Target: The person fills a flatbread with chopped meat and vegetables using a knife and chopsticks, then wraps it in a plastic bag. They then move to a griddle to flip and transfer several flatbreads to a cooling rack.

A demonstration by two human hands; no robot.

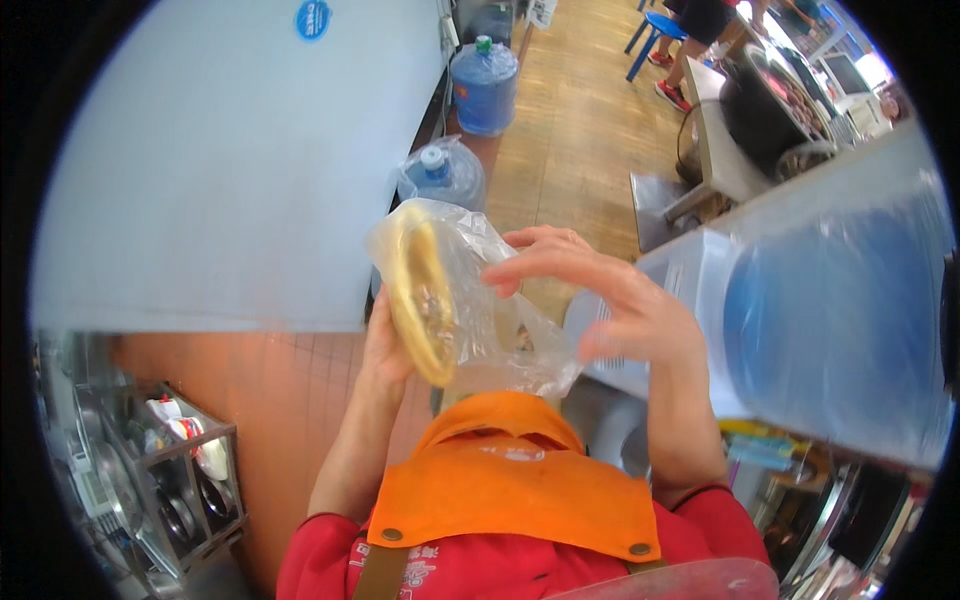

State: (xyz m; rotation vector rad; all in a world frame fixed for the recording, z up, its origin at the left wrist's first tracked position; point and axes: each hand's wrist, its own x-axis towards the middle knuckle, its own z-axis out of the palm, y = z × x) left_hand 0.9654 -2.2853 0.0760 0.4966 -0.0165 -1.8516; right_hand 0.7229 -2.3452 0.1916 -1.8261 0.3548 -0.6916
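Observation:
A split, yellow-brown flatbread [405, 315] with a dark chopped filling stands on edge before my chest. My left hand [385, 341] grips it from the left side, fingers mostly hidden behind it. A clear plastic bag [480, 322] surrounds the bread's upper end and spreads loosely to the right; how far the bread sits inside it is hard to tell. My right hand [630, 300] is blurred, with fingers apart, just right of the bag. Its fingertips come close to the plastic, and nothing shows in its grasp.
A large white panel [225, 180] fills the left. Two blue water jugs [484, 86] stand beyond the bag. On the right are a blue-and-clear plastic container [825, 315] and a big dark pot [765, 112]. A metal rack [187, 480] stands lower left. Another person's legs [694, 56] show near a blue stool [660, 26].

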